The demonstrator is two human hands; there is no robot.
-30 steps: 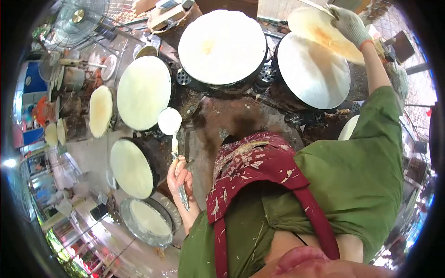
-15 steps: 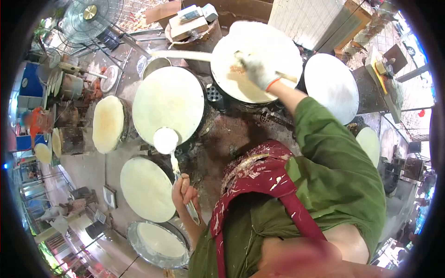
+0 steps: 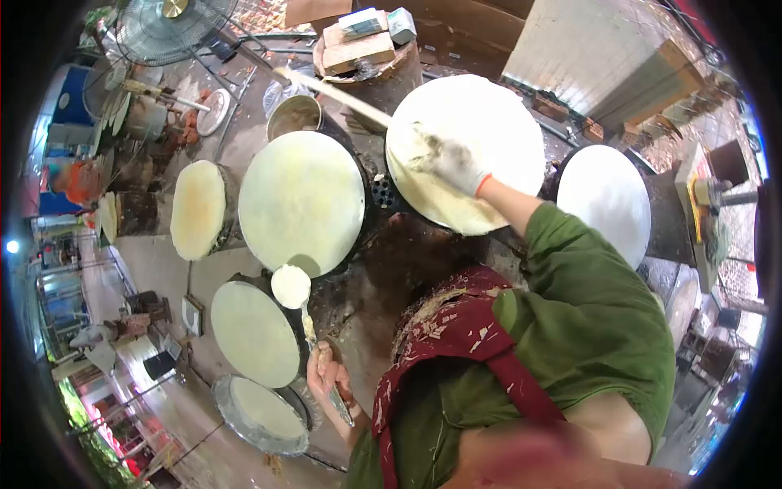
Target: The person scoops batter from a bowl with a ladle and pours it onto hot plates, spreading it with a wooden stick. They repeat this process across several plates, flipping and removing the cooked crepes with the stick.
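1. A person in a green shirt and a batter-spattered red apron [image 3: 456, 334] stands inside a ring of round griddles, seen from the head camera looking straight down.

2. The right hand [image 3: 446, 160], in a white work glove smeared with batter, reaches forward onto the far griddle [image 3: 489, 114]. Its fingers are bent onto a thin pale crepe [image 3: 456, 208] lying there; whether they pinch the sheet or only press on it cannot be told.

3. The left hand [image 3: 326, 376], bare, is closed around the handle of a ladle [image 3: 291, 286]. The ladle's round bowl, filled with white batter, hangs low at the person's left, just off the near edge of the large middle griddle [image 3: 301, 202] and beside the upper edge of a smaller one [image 3: 254, 332].

4. Both of those griddles carry an even pale coat of batter. A further one [image 3: 198, 209] to the left shows a browner tint, and another [image 3: 604, 202] lies to the person's right, past the outstretched arm.

5. A metal basin [image 3: 261, 414] with a pale round inside sits near the left elbow.

6. Beyond the griddles stand a metal pot [image 3: 295, 116], a long pale stick [image 3: 330, 92] slanting toward the far griddle, a stump topped with boxes [image 3: 368, 47] and an electric fan [image 3: 167, 28].
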